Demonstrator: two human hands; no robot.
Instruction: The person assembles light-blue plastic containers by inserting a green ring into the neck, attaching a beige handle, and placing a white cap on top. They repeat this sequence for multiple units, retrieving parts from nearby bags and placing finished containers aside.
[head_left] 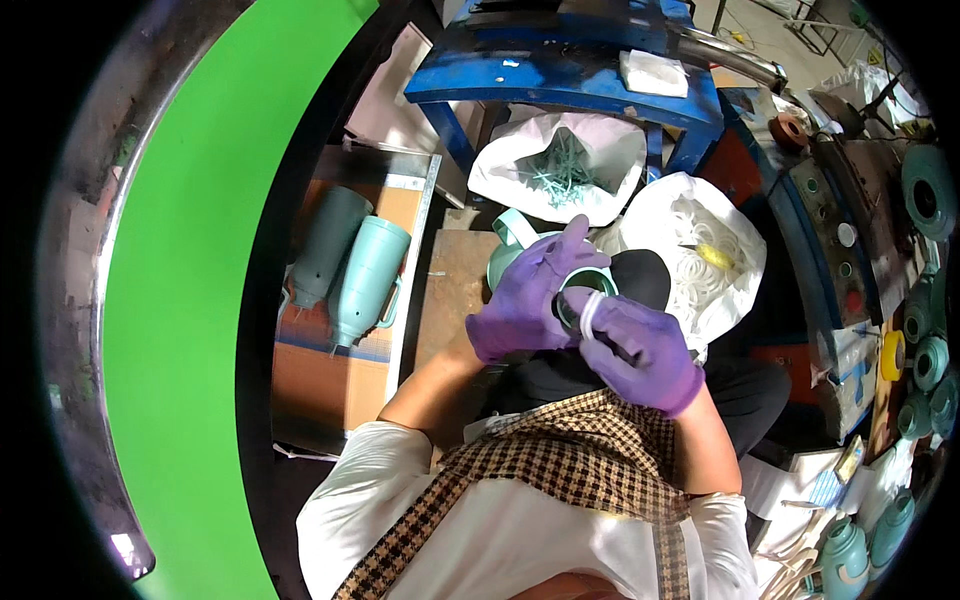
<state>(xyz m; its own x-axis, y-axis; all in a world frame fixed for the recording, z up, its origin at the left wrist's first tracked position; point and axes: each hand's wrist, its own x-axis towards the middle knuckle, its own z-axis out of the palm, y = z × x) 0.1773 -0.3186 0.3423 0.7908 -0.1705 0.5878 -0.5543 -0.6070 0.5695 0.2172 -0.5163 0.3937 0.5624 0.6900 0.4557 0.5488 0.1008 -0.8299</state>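
Observation:
In my lap lies a mint-green thermos shell (497, 266) with a loop handle, its round open mouth turned toward my right hand. My left hand (525, 300), in a purple glove, wraps around the shell, with some fingers stretched along it. With its fingers closed, my right hand (645, 350), also in a purple glove, pinches a white ring (590, 314) at the shell's mouth. The ring stands upright across the edge of the opening. Part of the shell is hidden behind my left hand.
A white sack of white rings (690, 285) has a yellow item on top. Another sack (610, 160) holds green strips. Two thermos shells (372, 270) lie in a cardboard-lined box at left, beside a green belt (190, 330). A blue bench (560, 75) stands ahead; more bottles (845, 555) are at right.

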